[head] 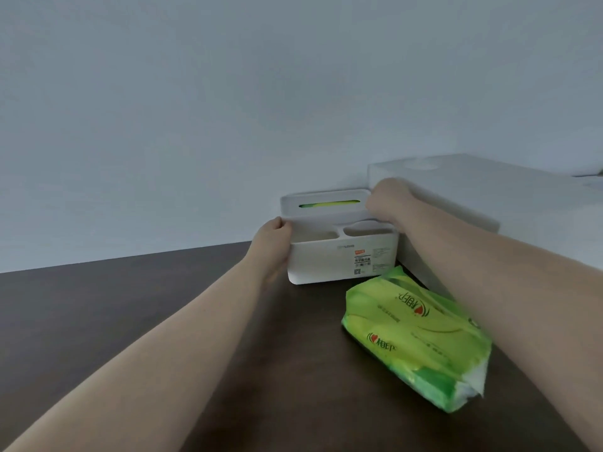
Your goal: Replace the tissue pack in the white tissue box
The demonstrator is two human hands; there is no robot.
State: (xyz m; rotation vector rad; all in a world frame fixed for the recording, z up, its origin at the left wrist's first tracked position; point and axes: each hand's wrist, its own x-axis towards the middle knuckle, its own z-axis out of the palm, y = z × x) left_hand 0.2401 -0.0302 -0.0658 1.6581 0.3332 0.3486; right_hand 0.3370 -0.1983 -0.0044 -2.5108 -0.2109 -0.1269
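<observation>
The white tissue box (342, 262) stands at the far edge of the dark table, against the wall. Its lid (323, 197) has a slot with green packaging showing through. Two open compartments sit at the box's front. My left hand (272, 238) grips the box's upper left corner. My right hand (388, 199) is closed on the lid's right end. A full green tissue pack (414, 337) lies on the table in front of the box, partly under my right forearm.
A large white box (489, 203) stands right of the tissue box, touching it. The dark wooden table (163, 288) stretches left and toward me. A plain pale wall rises behind.
</observation>
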